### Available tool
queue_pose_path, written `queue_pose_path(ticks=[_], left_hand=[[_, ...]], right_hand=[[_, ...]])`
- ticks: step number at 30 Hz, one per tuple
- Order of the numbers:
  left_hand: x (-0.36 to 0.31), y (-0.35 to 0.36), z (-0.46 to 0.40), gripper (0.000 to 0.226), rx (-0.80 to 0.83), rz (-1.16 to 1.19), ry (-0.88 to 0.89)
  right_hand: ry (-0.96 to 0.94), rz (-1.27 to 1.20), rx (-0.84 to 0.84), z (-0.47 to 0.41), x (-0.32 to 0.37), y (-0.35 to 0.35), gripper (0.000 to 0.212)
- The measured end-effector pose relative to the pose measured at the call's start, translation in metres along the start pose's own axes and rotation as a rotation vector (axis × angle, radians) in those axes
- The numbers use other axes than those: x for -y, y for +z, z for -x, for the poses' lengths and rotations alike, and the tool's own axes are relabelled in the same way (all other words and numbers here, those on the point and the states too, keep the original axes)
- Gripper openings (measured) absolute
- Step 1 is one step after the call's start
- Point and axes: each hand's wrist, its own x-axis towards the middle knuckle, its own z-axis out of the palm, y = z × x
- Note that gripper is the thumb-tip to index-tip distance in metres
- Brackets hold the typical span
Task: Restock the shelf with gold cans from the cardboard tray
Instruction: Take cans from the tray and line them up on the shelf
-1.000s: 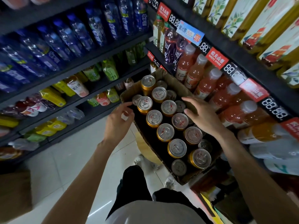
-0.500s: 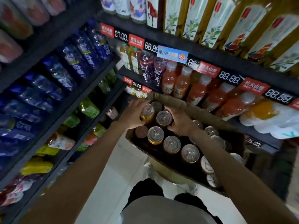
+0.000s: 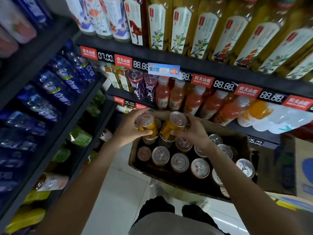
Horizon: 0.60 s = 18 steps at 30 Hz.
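A cardboard tray [image 3: 179, 184] sits in front of me, against the right-hand shelf, with several gold cans [image 3: 179, 162] standing upright in it. My left hand [image 3: 127, 127] grips one gold can [image 3: 149, 126], lifted above the tray's far end. My right hand [image 3: 191, 131] grips a second gold can [image 3: 174, 126] right beside it, also raised and tilted slightly. Both lifted cans show clear lids and yellow-gold sides. The two held cans nearly touch each other.
Dark shelves run along the left with blue water bottles [image 3: 67, 82] and green packs [image 3: 79, 136]. The right shelving holds orange juice bottles [image 3: 191, 102] just behind the tray, tall tea bottles [image 3: 199, 31] above, and red price tags [image 3: 202, 80]. White tiled floor [image 3: 118, 192] lies below.
Both hands closed round a can each at the tray's far end and lifted them up out of the tray. My view tilted upward toward the shelves.
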Motion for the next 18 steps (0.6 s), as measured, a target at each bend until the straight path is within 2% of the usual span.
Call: queue_pose_path(ticks=[3, 8, 12, 16, 18], left_hand=[[-0.036, -0.015, 0.001, 0.091, -0.046, 0.357, -0.029], [-0.102, -0.025, -0.005, 0.088, -0.092, 0.649, 0.043], [-0.155, -0.022, -0.005, 0.078, -0.143, 0.615, 0.073], [-0.221, -0.017, -0.003, 0.053, -0.161, 0.472, 0.152], [-0.257, -0.018, -0.005, 0.049, -0.169, 0.394, 0.216]], right_hand=[[0.035, -0.278, -0.001, 0.018, 0.028, -0.019, 0.06], [0.038, -0.516, 0.038, 0.042, 0.067, -0.053, 0.056], [-0.023, -0.488, -0.007, 0.064, 0.094, -0.084, 0.04], [-0.184, -0.207, -0.085, 0.088, 0.127, -0.131, 0.039], [-0.265, -0.079, -0.094, 0.098, 0.144, -0.162, 0.039]])
